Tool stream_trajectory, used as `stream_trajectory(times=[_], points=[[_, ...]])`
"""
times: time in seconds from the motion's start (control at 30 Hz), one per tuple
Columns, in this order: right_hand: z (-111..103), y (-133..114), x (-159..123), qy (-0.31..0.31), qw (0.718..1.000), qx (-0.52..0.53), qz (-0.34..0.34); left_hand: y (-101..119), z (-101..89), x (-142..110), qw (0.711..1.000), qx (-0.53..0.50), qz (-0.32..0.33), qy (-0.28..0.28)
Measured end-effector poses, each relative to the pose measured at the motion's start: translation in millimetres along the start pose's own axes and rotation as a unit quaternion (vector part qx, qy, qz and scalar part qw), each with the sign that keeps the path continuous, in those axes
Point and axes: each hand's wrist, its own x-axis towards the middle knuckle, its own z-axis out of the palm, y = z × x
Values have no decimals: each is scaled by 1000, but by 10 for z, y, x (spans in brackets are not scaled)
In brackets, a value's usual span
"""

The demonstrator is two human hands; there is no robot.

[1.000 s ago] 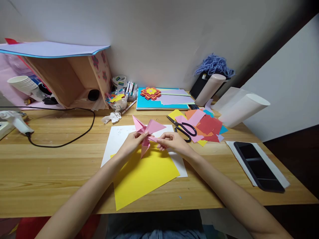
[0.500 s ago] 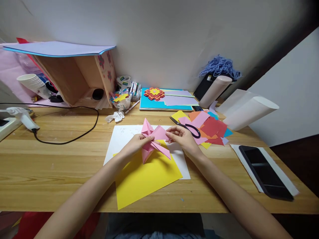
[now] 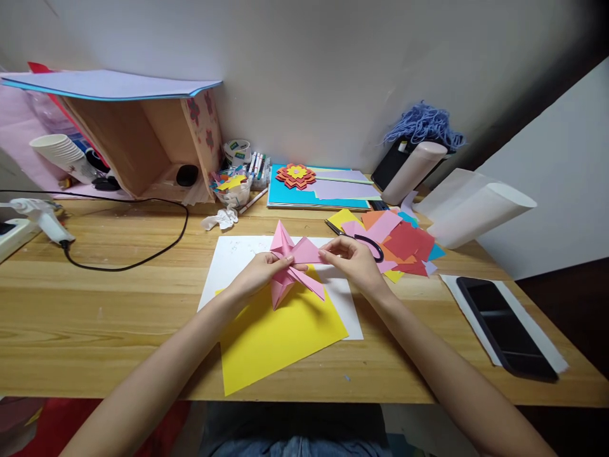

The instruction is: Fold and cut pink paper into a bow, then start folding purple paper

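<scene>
Pink folded paper (image 3: pixel 306 250): centre of frame, held over the yellow sheet (image 3: pixel 276 349), between my two hands.
Left hand (image 3: pixel 259 273): I pinch the paper's middle, presumably to steady it.
Right hand (image 3: pixel 356 261): my thumb and fingers close on its right-hand tip, likely keeping that flap spread.

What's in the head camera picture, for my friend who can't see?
The left hand and right hand hold a pink folded paper shape above a yellow sheet and a white sheet on a wooden table. Scissors and colorful paper scraps lie nearby.
</scene>
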Motion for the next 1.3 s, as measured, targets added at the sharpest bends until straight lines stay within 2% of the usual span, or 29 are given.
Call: stream_trajectory(times=[0.17,0.33,0.57,0.67,0.97,1.3], points=[[17,-41,-10,-1,1000,13,-12,39,46,-28,1000,-8,2,3],[68,-94,-59,-31,998,-7,-51,65,95,-62,1000,6,0,-28],[107,-119,-98,9,996,-8,-88,29,110,-63,999,33,7,-37],[100,-128,-93,0,998,3,-61,14,109,-53,999,23,5,-33],[46,-64,-51,-67,993,42,90,9,125,-42,997,-67,-32,-12],[-1,-19,-36,-66,993,66,79,-6,119,-26,999,-43,-26,-11]])
